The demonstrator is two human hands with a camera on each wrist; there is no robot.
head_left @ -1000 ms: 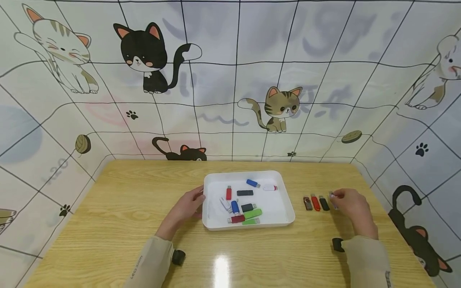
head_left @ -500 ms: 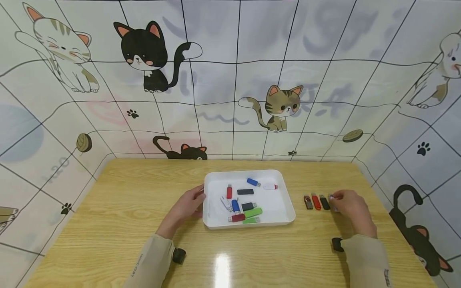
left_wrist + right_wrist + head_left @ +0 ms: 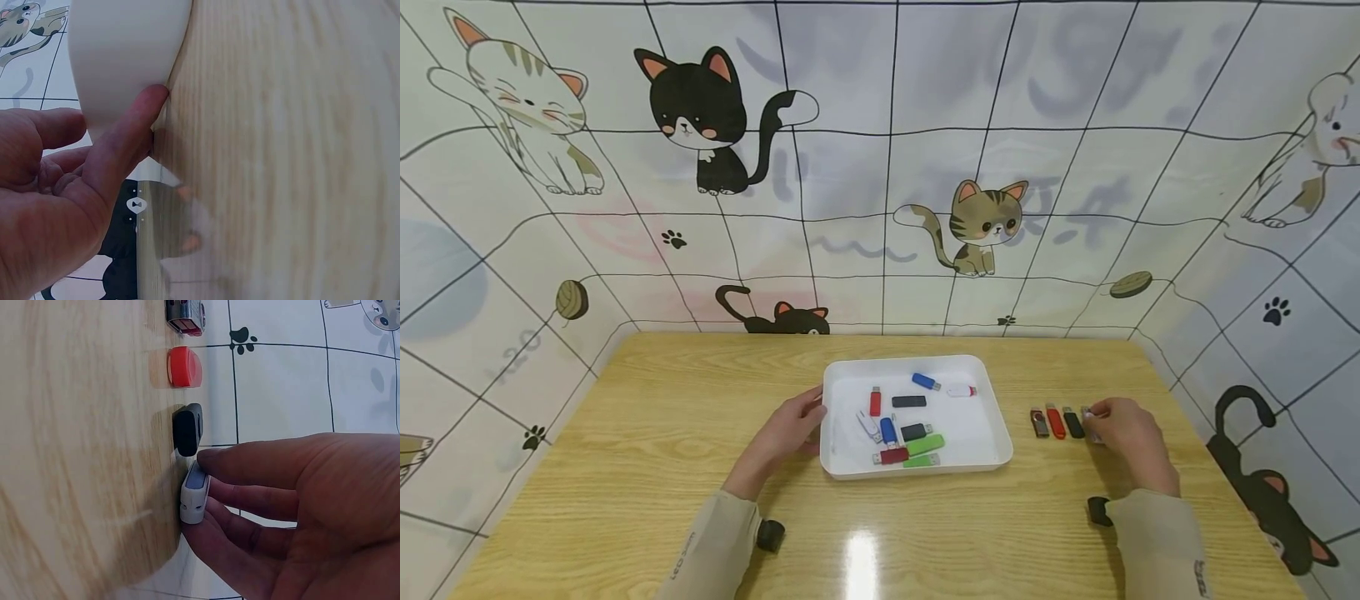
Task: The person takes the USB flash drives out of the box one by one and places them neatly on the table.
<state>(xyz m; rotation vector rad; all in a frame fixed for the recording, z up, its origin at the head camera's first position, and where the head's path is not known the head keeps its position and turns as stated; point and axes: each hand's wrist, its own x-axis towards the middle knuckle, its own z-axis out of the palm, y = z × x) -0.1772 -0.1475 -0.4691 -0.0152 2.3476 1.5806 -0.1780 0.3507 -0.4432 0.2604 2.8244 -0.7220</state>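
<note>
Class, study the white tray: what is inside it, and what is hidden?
Inside the white tray lie USB sticks in blue, red, black, green and white. The tray beneath them is covered, and where they crowd together, overlapped parts, if any, cannot be seen.

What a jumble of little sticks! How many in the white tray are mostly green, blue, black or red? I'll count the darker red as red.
Green sticks: 2
Blue sticks: 2
Black sticks: 2
Red sticks: 2
Total of these colours in the tray: 8
</note>
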